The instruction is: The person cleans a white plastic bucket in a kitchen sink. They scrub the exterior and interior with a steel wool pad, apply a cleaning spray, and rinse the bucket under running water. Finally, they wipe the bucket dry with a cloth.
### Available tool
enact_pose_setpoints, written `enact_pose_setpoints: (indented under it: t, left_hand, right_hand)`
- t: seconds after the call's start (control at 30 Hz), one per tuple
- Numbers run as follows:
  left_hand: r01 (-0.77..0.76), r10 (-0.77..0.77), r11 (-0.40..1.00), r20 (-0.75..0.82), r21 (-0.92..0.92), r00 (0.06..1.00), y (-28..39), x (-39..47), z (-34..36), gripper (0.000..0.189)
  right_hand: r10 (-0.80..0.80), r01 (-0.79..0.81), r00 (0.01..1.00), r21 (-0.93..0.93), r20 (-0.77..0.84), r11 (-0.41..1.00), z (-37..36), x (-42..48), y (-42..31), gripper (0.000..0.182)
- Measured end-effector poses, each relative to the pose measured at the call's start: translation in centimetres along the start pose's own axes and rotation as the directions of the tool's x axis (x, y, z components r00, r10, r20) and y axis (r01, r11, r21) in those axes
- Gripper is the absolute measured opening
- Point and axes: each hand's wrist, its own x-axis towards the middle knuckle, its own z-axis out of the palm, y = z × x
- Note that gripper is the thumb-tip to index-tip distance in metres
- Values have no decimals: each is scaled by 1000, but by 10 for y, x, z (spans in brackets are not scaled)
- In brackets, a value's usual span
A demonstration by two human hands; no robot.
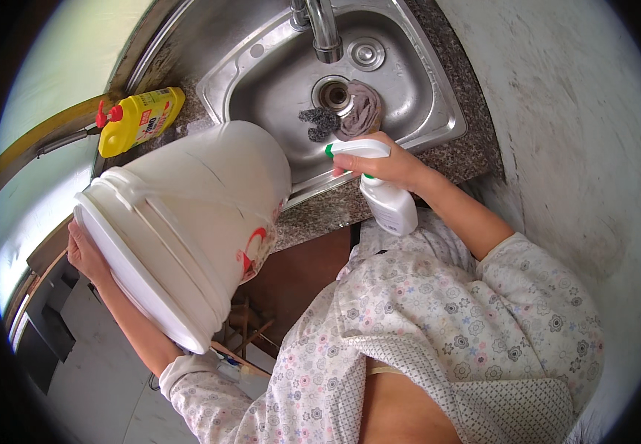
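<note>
My left hand grips the rim side of a large white plastic bucket, which lies tilted across the counter with its base over the left edge of the sink; its inside is hidden. My right hand is closed round the neck of a white spray bottle, whose green-tipped nozzle points left, towards the bucket. Just beyond that hand, a crumpled greyish-brown cloth and dark scouring pads lie by the drain of the stainless steel sink.
A chrome faucet reaches over the sink, and a round metal strainer lies right of it. A yellow detergent bottle with a red cap rests on the speckled stone counter at the left. The wall borders the counter's right side.
</note>
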Motion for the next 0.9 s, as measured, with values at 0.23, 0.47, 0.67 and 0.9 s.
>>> enact_pose_setpoints:
  t: [0.23,0.47,0.67,0.9]
  left_hand:
    - [-200,200,980,44,-5,979,18,-24,10,38]
    - [-271,270,963,56,-2,961,35,-38,22,36]
    - [-293,302,952,122,-85,946,36,-35,24,35]
    - [-330,329,944,138,-17,934,57,-41,30,38]
  right_hand:
    - [52,-23,981,-154,188,988,1,-4,-25,22]
    - [-590,646,759,-425,275,634,16,-37,-50,23]
    - [-635,699,702,-484,322,526,18,-26,-32,19]
    - [-753,832,549,-154,363,532,52,8,-74,19]
